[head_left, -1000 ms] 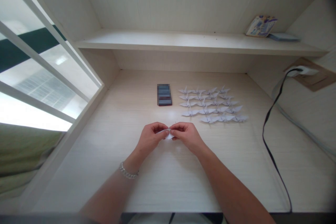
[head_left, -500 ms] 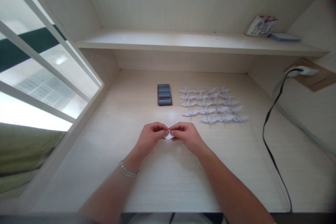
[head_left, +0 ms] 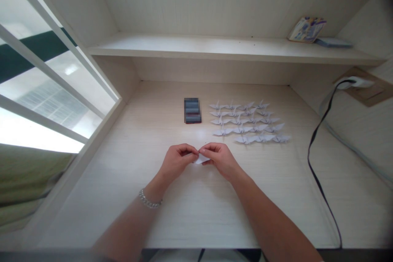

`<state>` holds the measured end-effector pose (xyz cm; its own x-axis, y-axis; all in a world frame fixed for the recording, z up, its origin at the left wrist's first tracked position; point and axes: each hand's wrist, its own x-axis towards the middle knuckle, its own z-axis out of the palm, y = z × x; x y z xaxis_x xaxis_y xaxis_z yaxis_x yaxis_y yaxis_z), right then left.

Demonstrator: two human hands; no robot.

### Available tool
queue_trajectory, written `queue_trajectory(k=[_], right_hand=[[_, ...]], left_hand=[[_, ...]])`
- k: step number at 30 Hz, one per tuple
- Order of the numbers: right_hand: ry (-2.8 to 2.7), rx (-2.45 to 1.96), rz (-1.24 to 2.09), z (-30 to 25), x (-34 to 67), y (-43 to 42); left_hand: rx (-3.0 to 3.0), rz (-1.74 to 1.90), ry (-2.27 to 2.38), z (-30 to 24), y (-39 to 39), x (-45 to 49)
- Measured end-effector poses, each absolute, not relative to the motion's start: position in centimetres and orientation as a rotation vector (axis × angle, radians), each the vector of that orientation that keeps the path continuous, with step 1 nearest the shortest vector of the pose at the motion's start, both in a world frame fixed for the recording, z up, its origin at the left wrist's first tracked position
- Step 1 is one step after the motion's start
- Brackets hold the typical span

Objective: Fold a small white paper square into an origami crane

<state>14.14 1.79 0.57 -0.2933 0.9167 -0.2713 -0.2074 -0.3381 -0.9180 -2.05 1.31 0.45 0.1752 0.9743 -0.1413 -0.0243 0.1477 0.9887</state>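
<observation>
Left hand (head_left: 177, 159) and right hand (head_left: 220, 157) both pinch small white folded paper (head_left: 201, 158) between fingertips, above desk (head_left: 190, 208) centre. Rows of paper cranes (head_left: 248, 123) at 1 o'clock, dark phone (head_left: 192, 110) at 12.

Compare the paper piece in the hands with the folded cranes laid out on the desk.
The paper piece is pinched between the left hand and right hand; the paper cranes lie untouched in rows on the desk. The piece looks a compact flat fold; the cranes show spread wings. Both are small and white.
</observation>
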Motion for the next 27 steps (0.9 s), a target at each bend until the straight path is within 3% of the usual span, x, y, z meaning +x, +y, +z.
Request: queue_trajectory(k=[27], right_hand=[[-1.262, -1.224, 1.552, 0.55, 14.19, 1.93]], left_hand=[[1.074, 0.961, 1.118, 0.6, 1.28, -2.34]])
